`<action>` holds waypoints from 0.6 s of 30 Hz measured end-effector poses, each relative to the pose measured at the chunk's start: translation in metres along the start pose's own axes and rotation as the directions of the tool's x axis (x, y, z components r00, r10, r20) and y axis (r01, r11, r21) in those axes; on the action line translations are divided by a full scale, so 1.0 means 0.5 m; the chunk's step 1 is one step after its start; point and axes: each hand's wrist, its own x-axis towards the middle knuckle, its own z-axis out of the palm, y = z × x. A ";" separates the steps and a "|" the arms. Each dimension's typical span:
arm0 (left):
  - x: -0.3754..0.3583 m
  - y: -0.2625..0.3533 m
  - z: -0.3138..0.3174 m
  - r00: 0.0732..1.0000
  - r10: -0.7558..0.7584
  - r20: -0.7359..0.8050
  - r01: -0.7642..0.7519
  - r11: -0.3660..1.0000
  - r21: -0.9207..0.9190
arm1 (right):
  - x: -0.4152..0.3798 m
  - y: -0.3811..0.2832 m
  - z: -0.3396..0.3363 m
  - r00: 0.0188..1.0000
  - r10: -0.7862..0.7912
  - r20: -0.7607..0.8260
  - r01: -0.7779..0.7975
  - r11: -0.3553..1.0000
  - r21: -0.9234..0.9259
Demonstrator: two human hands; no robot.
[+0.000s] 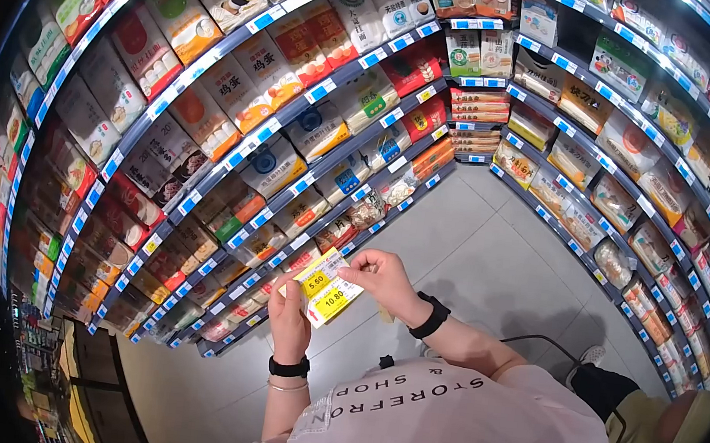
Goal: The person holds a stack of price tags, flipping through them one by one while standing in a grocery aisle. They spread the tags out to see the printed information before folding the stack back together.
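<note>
Yellow and white price tags (326, 286), printed 5.50 and 10.80, are held up in front of the chest. My left hand (289, 311) grips their left edge between thumb and fingers. On the other side, my right hand (379, 280) pinches the upper right part of the tags. Both wrists wear black bands, and a thin bracelet sits below the left one. The lower rows of packets on the left shelves are just beyond the tags.
Curved-looking shelves of packaged noodles (304, 52) run along the left, meeting more shelves (604, 153) on the right at a corner. Grey tiled floor (492, 236) lies between them. Another person's shoe (593, 356) and dark-clad leg show at the lower right, near a black cable.
</note>
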 end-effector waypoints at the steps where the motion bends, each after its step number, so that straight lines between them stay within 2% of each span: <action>1: 0.001 0.001 0.010 1.000 0.001 0.003 -0.001 1.000 0.001 | 0.000 0.000 -0.007 1.000 0.029 0.003 -0.029 1.000 0.011; 6: 0.011 -0.015 0.042 0.996 -0.082 -0.014 0.081 0.994 -0.076 | 0.004 0.000 -0.041 0.999 0.037 0.015 -0.038 0.998 0.045; 8: 0.013 -0.021 0.056 0.994 -0.108 -0.016 0.106 0.987 -0.122 | 0.000 -0.008 -0.053 1.000 0.025 -0.007 -0.025 0.999 -0.032; 10: 0.015 -0.026 0.073 0.991 -0.134 -0.026 0.128 0.977 -0.171 | -0.001 -0.008 -0.067 1.000 0.006 -0.015 -0.006 1.000 -0.027; 12: 0.022 -0.027 0.089 0.988 -0.149 0.037 0.154 0.962 -0.224 | -0.003 -0.011 -0.077 1.000 -0.009 -0.014 0.008 1.000 -0.019; 14: 0.032 -0.028 0.104 0.985 -0.167 0.050 0.175 0.952 -0.250 | -0.003 -0.018 -0.089 0.999 -0.003 -0.040 0.005 0.998 0.065; 18: 0.063 -0.046 0.120 0.970 -0.220 0.103 0.242 0.924 -0.298 | 0.001 -0.026 -0.118 0.998 0.006 -0.060 -0.005 1.000 0.018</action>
